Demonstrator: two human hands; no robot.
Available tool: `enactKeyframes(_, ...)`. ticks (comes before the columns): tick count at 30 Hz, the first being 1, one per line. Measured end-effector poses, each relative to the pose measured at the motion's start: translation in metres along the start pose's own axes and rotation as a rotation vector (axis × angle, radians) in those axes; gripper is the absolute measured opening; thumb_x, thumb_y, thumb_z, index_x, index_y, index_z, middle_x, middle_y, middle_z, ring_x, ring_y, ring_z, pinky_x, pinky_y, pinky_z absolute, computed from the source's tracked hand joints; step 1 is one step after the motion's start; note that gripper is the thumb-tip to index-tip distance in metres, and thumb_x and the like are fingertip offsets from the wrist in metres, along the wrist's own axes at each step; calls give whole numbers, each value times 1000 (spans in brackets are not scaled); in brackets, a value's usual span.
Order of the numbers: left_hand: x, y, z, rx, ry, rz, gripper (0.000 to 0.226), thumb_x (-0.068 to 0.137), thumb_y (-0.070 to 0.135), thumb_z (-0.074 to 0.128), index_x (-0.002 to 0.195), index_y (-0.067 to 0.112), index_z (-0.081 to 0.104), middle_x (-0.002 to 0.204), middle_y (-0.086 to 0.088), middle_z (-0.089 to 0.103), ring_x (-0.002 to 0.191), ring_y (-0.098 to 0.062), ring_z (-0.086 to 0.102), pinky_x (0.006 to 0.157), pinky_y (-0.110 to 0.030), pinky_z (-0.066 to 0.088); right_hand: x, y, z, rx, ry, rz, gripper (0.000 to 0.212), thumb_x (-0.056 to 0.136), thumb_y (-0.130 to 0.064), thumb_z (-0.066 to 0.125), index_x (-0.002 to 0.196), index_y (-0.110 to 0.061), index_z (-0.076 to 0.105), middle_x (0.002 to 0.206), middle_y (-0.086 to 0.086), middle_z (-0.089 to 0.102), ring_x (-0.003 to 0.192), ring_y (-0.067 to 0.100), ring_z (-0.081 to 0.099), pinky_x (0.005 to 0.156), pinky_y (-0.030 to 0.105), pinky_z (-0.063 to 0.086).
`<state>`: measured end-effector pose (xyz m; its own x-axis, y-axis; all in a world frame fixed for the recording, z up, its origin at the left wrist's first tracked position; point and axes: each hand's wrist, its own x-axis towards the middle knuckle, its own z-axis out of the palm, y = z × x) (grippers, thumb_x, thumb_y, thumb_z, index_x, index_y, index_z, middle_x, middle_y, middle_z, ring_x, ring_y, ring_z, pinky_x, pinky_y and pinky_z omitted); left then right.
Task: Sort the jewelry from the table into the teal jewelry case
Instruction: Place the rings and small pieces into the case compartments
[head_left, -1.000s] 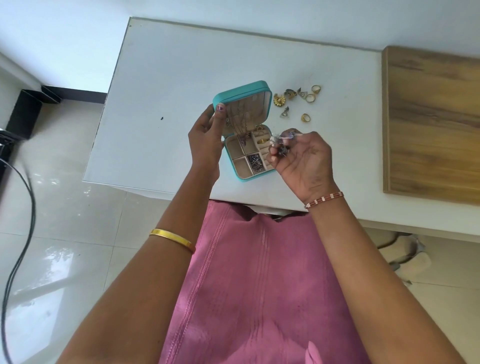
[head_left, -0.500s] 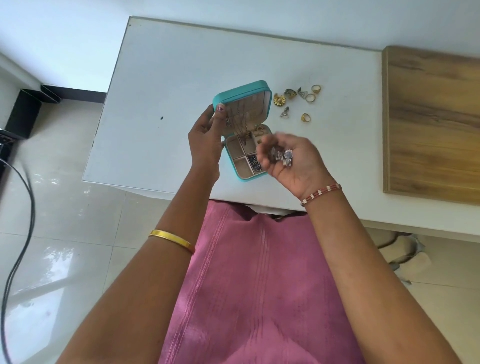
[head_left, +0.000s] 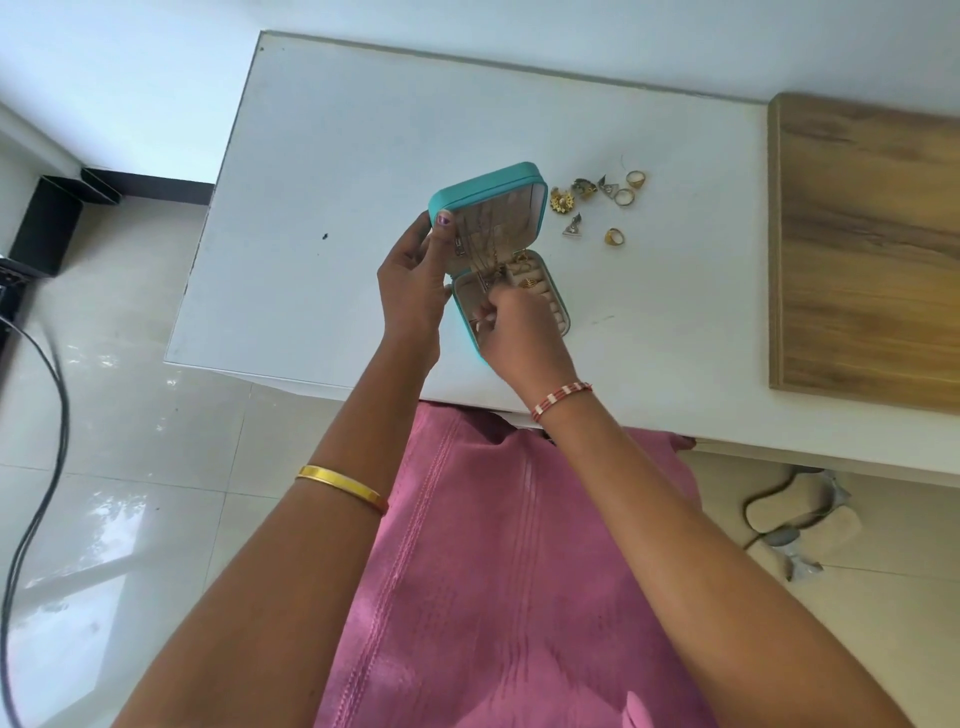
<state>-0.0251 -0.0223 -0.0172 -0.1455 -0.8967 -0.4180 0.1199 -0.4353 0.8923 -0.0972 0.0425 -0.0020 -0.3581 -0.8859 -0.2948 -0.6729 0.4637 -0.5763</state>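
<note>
The teal jewelry case (head_left: 491, 181) stands open on the white table (head_left: 337, 156), its beige lid raised. My left hand (head_left: 410, 291) grips the lid's left edge, thumb on the rim. My right hand (head_left: 524, 332) is turned palm down over the case's front compartments, fingers curled, pinching a small silver piece (head_left: 480, 323) at the fingertips; most of what it holds is hidden. Loose jewelry lies to the right of the lid: a gold flower piece (head_left: 562, 200), a silver triangle earring (head_left: 572, 227), a gold ring (head_left: 614, 236) and several more rings (head_left: 628, 188).
A wooden board (head_left: 872, 249) lies on the table's right side. The table's front edge runs just below the case. On the floor are a black cable (head_left: 49, 415) at the left and sandals (head_left: 800, 519) at the right.
My right hand, which held silver pieces in its upturned palm, has turned over and moved left and down into the case's base. My left hand still holds the lid.
</note>
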Motion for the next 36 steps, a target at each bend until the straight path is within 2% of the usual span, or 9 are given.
enactKeyframes(3,1,-1,-1,-12,-5,-12,42,92,35,56,128,14,57,100,4,67,85,-1,63,80,-31,53,-4,0,-1,-46,18,-60,22,88,-2,53,108,3,61,108,19,65,103,32,59,79,28,45)
enactKeyframes(7,1,0,0,-19,-3,-4,41,92,35,55,126,13,58,93,7,67,78,1,63,79,-31,53,-3,7,-12,21,119,-102,21,88,1,51,102,1,66,102,18,68,95,30,63,76,26,46)
enactKeyframes(12,4,1,2,-61,-8,-11,40,93,33,55,126,9,58,98,1,65,90,-10,62,75,-33,55,30,40,-43,254,315,62,19,87,5,52,94,1,69,94,16,70,83,26,68,76,33,57)
enactKeyframes(17,10,1,6,-82,19,-2,41,92,33,55,126,10,58,99,2,66,96,-14,60,75,-33,55,77,78,-47,36,366,46,30,88,5,48,110,-2,65,113,16,65,105,25,61,88,19,42)
enactKeyframes(20,14,2,6,-85,21,4,42,93,34,55,127,10,57,102,2,66,102,-15,60,76,-34,56,91,87,-34,-146,271,-136,37,87,9,45,120,-1,59,123,17,59,113,32,52,95,31,42)
enactKeyframes(25,17,3,6,-72,6,19,41,93,34,53,126,10,57,103,2,66,100,-14,60,75,-32,56,92,89,-22,-378,337,-221,29,84,16,39,95,7,64,102,24,61,100,36,52,67,33,37)
enactKeyframes(29,17,3,5,-60,7,13,42,92,36,54,126,11,58,105,1,65,99,-14,59,72,-31,55,90,88,-23,-384,346,-226,27,86,14,40,99,7,63,102,25,61,100,36,52,71,36,40)
enactKeyframes(33,17,2,5,-49,-6,17,42,93,36,54,126,11,57,104,0,64,97,-13,59,77,-33,54,93,87,-27,-175,403,-99,23,87,6,48,104,1,63,105,20,63,100,31,55,75,27,41)
enactKeyframes(36,16,2,5,-55,-10,15,42,93,36,54,125,10,58,102,0,63,94,-12,59,80,-34,52,95,84,-32,318,443,107,21,82,8,50,94,-3,64,89,16,64,72,20,59,65,20,43)
